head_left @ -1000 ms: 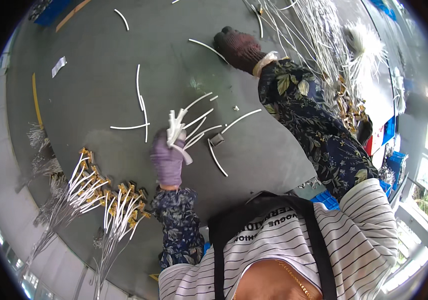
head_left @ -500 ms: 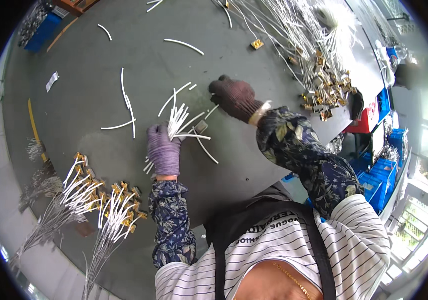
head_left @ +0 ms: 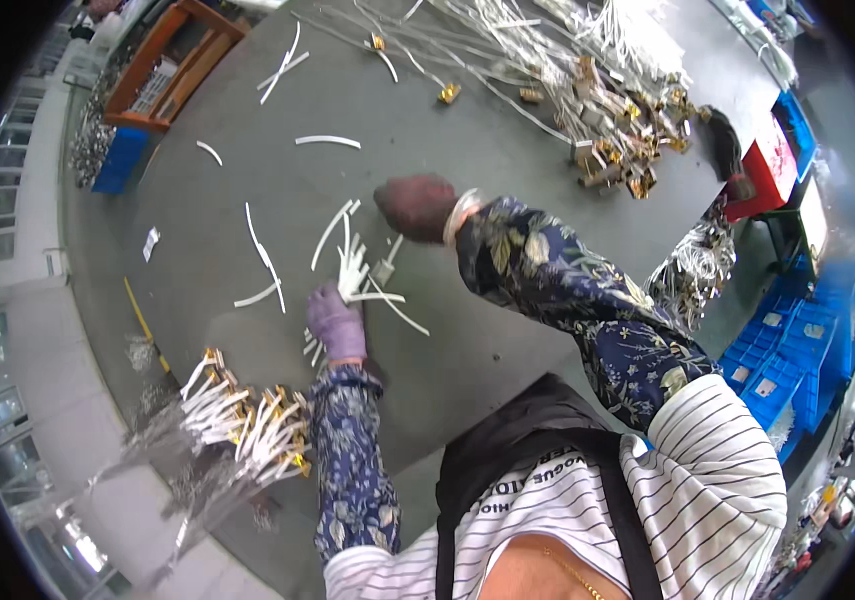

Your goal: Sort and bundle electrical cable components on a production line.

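In a purple knitted glove, my left hand [head_left: 336,327] is closed around a bunch of short white tubes [head_left: 352,272], whose ends fan out beyond the fingers and stick out below. My right hand [head_left: 418,208], in a dark reddish glove, is above the table just beyond and right of the bunch. Motion blurs its fingers, so I cannot tell what they hold. A small grey block [head_left: 383,271] lies beside the bunch. Loose white tubes [head_left: 266,252] are scattered to the left, and a curved tube [head_left: 328,141] lies farther off.
White cables with gold-coloured metal connectors [head_left: 628,140] are heaped at the far right. More wire bundles with white sleeves [head_left: 268,428] lie at the near left table edge. Blue bins [head_left: 783,350] and a red box [head_left: 770,172] stand right; a wooden rack [head_left: 173,65] stands far left.
My right hand has moved left, closer to the bunch of tubes. My left hand keeps its grip on the bunch. The whole view has shifted and turned slightly.
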Action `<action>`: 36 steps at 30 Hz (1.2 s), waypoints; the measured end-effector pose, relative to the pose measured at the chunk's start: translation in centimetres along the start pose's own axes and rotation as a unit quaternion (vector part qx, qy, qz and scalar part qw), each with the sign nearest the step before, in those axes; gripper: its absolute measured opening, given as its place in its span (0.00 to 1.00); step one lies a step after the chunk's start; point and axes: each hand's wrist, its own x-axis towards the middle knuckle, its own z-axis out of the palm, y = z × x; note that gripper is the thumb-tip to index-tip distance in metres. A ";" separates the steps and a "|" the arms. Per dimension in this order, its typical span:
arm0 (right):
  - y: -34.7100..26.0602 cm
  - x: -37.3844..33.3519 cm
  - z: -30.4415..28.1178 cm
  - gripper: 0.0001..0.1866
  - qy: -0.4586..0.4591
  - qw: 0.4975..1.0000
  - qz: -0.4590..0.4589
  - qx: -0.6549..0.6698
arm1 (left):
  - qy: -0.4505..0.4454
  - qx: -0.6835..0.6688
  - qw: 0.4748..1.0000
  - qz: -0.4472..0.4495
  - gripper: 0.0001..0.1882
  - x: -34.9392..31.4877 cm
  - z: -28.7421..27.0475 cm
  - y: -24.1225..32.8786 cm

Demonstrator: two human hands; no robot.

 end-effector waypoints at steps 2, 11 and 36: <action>0.9 -0.1 -2.3 0.09 0.043 0.977 0.158 0.136 | 0.036 0.023 0.998 -0.036 0.21 0.2 -0.2 2.0; 0.9 -2.1 -5.5 0.16 -0.032 0.912 0.301 0.277 | 0.073 -0.002 0.997 -0.038 0.21 1.1 1.0 1.5; -2.7 0.1 -2.6 0.04 -0.066 0.993 0.093 -0.021 | 0.046 -0.035 0.996 -0.074 0.23 0.9 2.2 -0.2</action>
